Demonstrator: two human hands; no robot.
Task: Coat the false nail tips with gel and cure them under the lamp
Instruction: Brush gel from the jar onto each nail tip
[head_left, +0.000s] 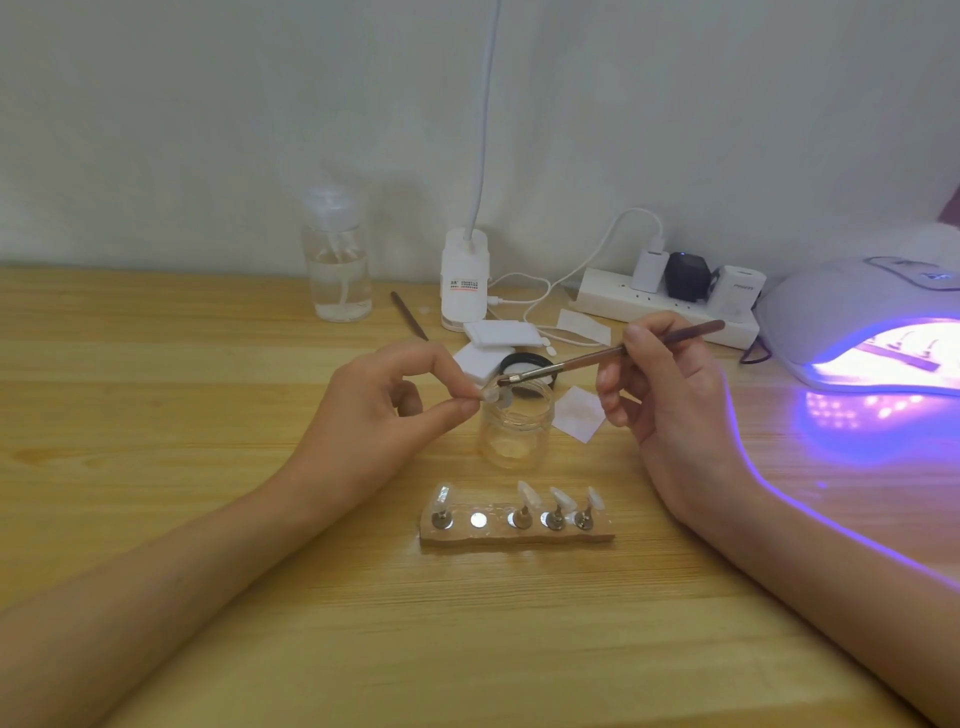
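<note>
Nail tip (491, 396) pinched in left hand (384, 410), brush (597, 358) touching it.

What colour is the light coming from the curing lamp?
Purple-violet, glowing from the curing lamp opening and spilling onto the table; head view.

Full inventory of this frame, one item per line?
Table: one, light wood, under everything.
Jar: one, clear, centre.
Nail tips on stands: four, pale, on holder.
Holder: one, tan, near edge; one empty disc.
Lamp: one, white, right, glowing purple.
Bottle: one, clear, back left.
Power strip: one, white, back.
Spare brush: one, brown, behind left hand.
Brush: one, brown, right hand.
Held tip: one, pale, left fingers.
Left hand.
Right hand.
</note>
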